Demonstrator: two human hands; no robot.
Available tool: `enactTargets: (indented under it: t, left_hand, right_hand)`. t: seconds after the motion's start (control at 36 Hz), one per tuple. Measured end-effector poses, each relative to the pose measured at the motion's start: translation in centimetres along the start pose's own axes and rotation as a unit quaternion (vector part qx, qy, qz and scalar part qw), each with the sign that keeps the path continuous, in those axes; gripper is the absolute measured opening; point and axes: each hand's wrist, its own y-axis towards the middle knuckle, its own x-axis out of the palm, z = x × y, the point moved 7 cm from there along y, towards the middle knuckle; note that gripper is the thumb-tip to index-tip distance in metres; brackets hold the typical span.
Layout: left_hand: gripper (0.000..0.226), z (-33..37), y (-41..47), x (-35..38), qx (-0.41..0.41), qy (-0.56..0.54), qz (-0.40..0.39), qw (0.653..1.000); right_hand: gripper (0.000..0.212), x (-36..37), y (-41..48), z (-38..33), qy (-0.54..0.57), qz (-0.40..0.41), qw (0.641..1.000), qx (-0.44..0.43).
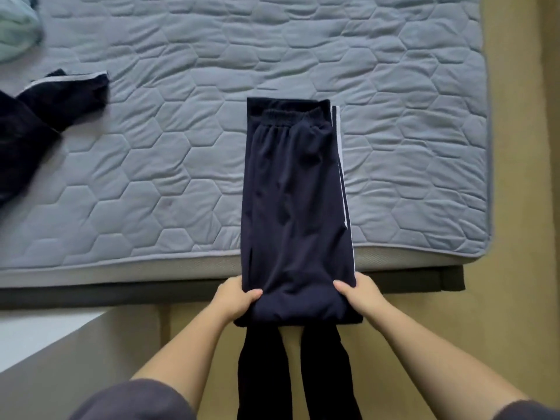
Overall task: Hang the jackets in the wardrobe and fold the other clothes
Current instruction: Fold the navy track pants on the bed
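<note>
One dark garment [45, 116] far left, trousers [297, 192], mattress [181, 147]

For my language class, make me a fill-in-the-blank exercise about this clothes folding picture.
1. The navy trousers lie with their elastic waistband pointing ____ from the person.
2. The left hand and right hand each hold the trousers' ____ end.
3. Another dark garment lies on the mattress to the trousers' ____.
Missing words: away, near, left.
</note>
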Motion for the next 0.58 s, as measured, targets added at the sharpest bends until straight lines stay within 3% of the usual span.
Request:
enactTargets:
  t: [0.14,0.22,0.28,0.42,0.58]
  left_hand:
    - [0.041,1.1,0.4,-0.6,-0.001,0.089,-0.001,0.996]
    - [0.049,3.8,2.0,-3.0,0.018,0.114,0.061,0.991]
    - [0.048,6.6,3.2,-5.4,0.063,0.113,0.123,0.984]
    - [0.052,14.0,7.1,-11.3,0.16,0.056,0.236,0.957]
    - [0.062,19.9,12.1,-14.9,0.167,-0.075,0.238,0.954]
  right_hand:
    - [0.035,-0.6,0.1,-0.7,-0.057,0.005,0.998,-0.008]
    - [0.056,-2.4,2.1,-3.6,-0.069,0.054,0.994,-0.057]
    - [0.056,-4.0,3.6,-6.6,-0.069,0.101,0.986,-0.113]
    - [0.051,-7.2,7.2,-15.3,0.031,0.153,0.963,-0.221]
    - [0.056,-9.0,12.9,-21.2,0.131,0.154,0.954,-0.221]
